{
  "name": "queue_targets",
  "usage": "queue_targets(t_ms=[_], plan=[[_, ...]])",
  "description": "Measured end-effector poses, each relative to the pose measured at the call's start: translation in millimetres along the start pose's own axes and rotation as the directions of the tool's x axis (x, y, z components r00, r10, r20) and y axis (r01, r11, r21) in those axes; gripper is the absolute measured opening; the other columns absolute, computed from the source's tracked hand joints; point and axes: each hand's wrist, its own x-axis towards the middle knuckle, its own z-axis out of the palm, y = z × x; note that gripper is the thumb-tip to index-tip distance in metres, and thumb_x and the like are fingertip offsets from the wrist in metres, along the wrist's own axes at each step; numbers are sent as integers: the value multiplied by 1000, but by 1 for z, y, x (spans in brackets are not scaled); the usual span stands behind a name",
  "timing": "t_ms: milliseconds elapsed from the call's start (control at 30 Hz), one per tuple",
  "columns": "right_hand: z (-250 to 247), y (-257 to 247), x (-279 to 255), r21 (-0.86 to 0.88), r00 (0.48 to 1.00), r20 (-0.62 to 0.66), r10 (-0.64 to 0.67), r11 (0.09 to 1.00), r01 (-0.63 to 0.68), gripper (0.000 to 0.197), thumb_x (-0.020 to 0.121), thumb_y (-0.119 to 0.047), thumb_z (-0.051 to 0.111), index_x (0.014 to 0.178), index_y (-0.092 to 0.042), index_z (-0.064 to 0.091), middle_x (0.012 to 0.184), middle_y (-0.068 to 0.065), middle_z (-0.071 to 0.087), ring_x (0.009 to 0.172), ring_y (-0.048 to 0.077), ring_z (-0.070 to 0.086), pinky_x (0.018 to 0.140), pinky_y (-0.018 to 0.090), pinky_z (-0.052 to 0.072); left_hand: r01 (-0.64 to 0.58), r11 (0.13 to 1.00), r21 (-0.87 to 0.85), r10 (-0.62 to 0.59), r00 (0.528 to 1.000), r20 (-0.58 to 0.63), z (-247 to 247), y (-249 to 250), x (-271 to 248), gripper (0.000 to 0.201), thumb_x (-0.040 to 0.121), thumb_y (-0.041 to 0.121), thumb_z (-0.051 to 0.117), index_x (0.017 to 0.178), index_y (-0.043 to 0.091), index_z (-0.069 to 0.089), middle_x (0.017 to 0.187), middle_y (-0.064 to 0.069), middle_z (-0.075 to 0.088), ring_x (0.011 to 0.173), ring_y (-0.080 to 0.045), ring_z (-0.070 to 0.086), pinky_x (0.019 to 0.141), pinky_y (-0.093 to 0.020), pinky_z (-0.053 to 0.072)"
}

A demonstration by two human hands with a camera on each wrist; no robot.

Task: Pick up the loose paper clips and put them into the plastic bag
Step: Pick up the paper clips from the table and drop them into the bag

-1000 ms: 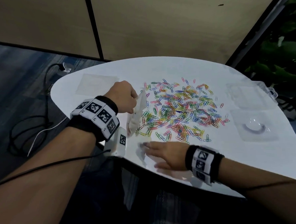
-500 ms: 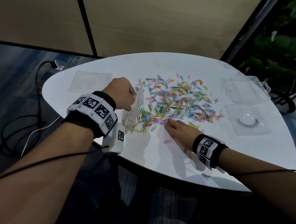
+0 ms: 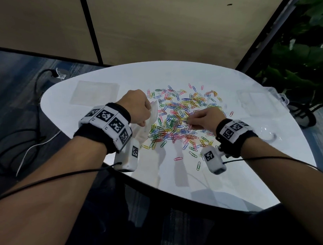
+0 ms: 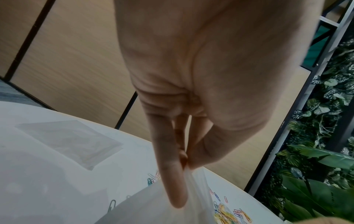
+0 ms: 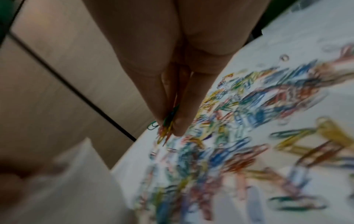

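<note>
A spread of coloured paper clips point(image 3: 183, 117) covers the middle of the white table point(image 3: 93, 116). My left hand point(image 3: 137, 108) pinches the top edge of a clear plastic bag point(image 3: 147, 126) and holds it upright at the pile's left side; the left wrist view shows the bag point(image 4: 157, 209) hanging below the pinching fingers point(image 4: 172, 181). My right hand point(image 3: 203, 118) is over the pile, its fingertips point(image 5: 178, 125) pinching a small bunch of clips point(image 5: 167, 125) just above the table.
A flat clear bag point(image 3: 94, 93) lies at the table's far left. Clear plastic boxes point(image 3: 257, 102) and a clear tray point(image 3: 269, 133) sit at the right. A few stray clips point(image 3: 178, 158) lie nearer me. Cables point(image 3: 17, 139) run over the floor on the left.
My right hand moved from the table's near edge into the pile and closed its fingertips on some clips. The left hand kept holding the bag.
</note>
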Motion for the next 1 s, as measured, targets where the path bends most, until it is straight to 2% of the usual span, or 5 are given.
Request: queue_targets(t_ms=[233,600,700,867,1000], plan=[[35,-42,-24,423,971,239,-26,902,-80,14,84,2,70,97,8,70,91,16,75,78,20,74,68,21,59,-29,1000,10,29,1000,6,8,4,4,28,90,-4,48,106,-2,71,94,-13,75,70,-20,75,75,-32,61],[82,-52,-23,300,974,193,118,938,-173,20,83,15,50,92,7,66,90,21,65,74,24,66,60,23,57,-112,994,19,112,994,13,16,3,9,24,86,-2,55,89,3,78,83,-13,77,71,-18,75,77,-34,62],[87,-47,-21,134,987,162,21,990,-43,20,80,13,59,95,9,71,96,30,68,81,37,69,78,39,60,-113,994,4,113,993,21,16,5,8,24,86,-3,55,93,3,77,87,-13,77,71,-19,76,76,-32,62],[83,-41,-15,-18,998,63,-21,1000,22,9,80,-2,73,73,-8,76,77,14,74,75,29,73,80,42,61,-137,990,16,136,990,46,18,6,8,25,85,-3,55,90,6,78,80,-11,77,73,-17,76,79,-34,62],[85,-43,-14,-41,996,88,-26,999,29,23,77,4,69,63,-13,75,83,20,74,83,34,72,86,51,58,-144,989,13,144,989,34,18,5,7,26,86,-3,54,96,5,77,86,-12,77,71,-16,75,78,-32,62]])
